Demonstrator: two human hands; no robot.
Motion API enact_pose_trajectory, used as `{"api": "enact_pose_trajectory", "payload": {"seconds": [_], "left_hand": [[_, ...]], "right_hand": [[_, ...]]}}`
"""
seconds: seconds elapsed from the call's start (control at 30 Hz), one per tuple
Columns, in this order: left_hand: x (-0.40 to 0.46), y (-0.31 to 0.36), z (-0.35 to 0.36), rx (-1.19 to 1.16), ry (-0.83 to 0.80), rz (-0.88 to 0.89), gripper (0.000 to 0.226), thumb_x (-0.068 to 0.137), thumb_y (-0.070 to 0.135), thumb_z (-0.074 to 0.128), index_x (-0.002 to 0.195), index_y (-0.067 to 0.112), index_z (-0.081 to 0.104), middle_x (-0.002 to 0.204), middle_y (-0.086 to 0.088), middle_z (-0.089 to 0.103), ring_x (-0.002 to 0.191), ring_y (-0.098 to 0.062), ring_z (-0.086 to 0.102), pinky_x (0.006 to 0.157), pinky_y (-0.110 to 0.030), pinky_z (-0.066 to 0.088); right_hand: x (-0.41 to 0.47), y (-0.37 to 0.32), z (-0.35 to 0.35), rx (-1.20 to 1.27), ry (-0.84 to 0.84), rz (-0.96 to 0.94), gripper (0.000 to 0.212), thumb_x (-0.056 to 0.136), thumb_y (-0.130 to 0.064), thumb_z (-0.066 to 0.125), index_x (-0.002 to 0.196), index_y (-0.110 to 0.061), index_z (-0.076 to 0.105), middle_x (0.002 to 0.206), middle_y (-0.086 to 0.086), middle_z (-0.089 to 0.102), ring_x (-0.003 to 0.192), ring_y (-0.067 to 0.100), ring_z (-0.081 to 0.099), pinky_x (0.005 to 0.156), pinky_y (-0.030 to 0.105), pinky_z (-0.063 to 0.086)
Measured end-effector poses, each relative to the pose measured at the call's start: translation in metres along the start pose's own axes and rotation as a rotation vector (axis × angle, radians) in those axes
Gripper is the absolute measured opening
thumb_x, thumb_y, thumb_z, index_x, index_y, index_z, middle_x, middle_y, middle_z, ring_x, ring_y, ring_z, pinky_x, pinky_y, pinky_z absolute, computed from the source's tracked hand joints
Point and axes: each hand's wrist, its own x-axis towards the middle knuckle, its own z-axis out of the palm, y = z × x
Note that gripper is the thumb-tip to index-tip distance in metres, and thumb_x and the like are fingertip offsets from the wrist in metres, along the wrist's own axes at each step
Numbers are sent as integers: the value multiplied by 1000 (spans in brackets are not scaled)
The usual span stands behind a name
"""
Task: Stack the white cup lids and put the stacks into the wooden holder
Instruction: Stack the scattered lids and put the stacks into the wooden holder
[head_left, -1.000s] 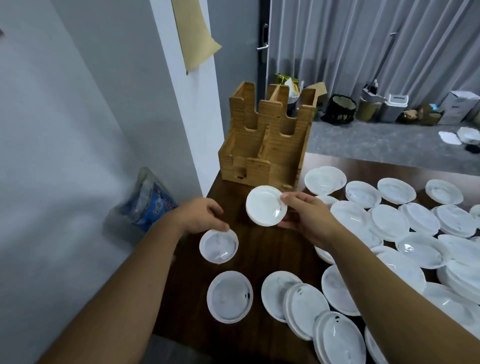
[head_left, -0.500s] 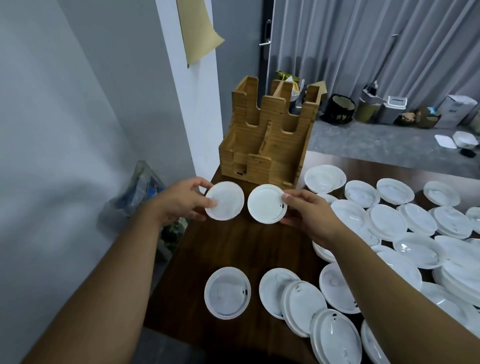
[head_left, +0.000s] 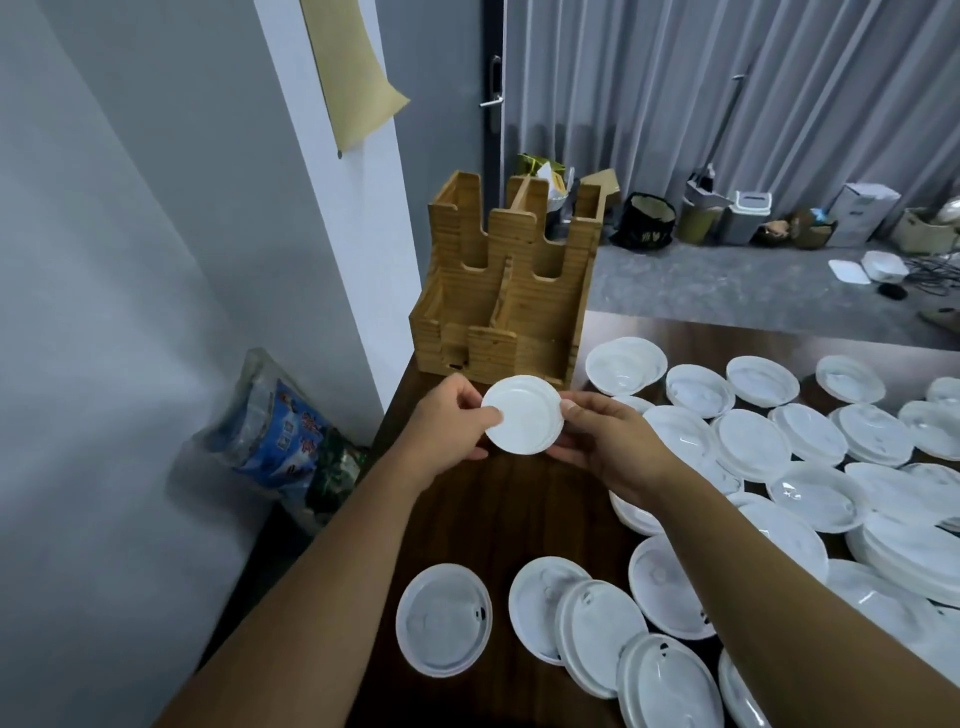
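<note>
Two white cup lids, one laid on the other, form a small stack (head_left: 523, 415) held above the dark wooden table (head_left: 498, 525). My left hand (head_left: 451, 423) pinches the stack's left edge, thumb on top. My right hand (head_left: 605, 439) grips its right edge. Just behind the stack stands the wooden holder (head_left: 506, 280), its compartments showing no lids. Several loose white lids (head_left: 753, 441) cover the table to the right, and more lie near me, among them a single lid (head_left: 444, 618).
A grey wall and white pillar (head_left: 332, 208) run close along the table's left edge. A plastic bag (head_left: 283, 431) sits on the floor to the left. Bins, boxes and bags (head_left: 748, 218) line the curtain far behind the table.
My left hand lifted a lid off the table and brought it right. It now lies together with the lid in my right hand, as one stack held by both hands.
</note>
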Motion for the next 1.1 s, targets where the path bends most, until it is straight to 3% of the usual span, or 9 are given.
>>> {"api": "enact_pose_trajectory", "payload": {"seconds": [0.23,0.37,0.5,0.63,0.97,1.1], "left_hand": [[3,-1,14,-70,32,-34,22,97,25,80,104,23,59,109,1,63,98,-23,69,67,-31,68],[4,1,13,-16,27,2,35,90,15,84,104,27,54,109,5,60,96,-22,67,64,-24,66],[2,1,9,-104,-28,56,47,91,19,85,122,35,54,113,16,58,101,-19,65,65,-23,65],[0,5,5,-164,-36,76,38,98,35,80,128,42,57,114,16,63,103,-18,66,65,-27,66],[1,5,9,-187,-19,39,35,99,37,79,128,36,59,125,5,65,108,-19,66,75,-32,69],[4,4,12,-205,3,49,37,97,31,81,125,37,58,120,9,65,106,-16,66,76,-26,66]], "right_hand": [[1,2,-4,27,-30,11,29,109,-24,65,134,-10,72,130,10,79,121,28,76,94,42,65],[-1,0,-3,28,-20,-21,27,106,-18,68,131,-9,74,130,8,79,122,27,76,90,40,66],[-3,-6,-3,36,-35,-40,26,107,-12,65,131,-8,75,131,8,78,123,26,75,93,42,66],[-3,-7,-5,47,-72,-30,29,108,-5,61,134,-8,73,135,8,77,126,26,74,96,42,65],[-2,-7,-9,69,-165,-34,46,102,15,55,137,-9,71,135,13,76,127,30,73,96,39,65],[-2,-8,-8,51,-164,-46,45,101,14,56,135,-11,74,135,14,76,127,30,73,97,40,64]]}}
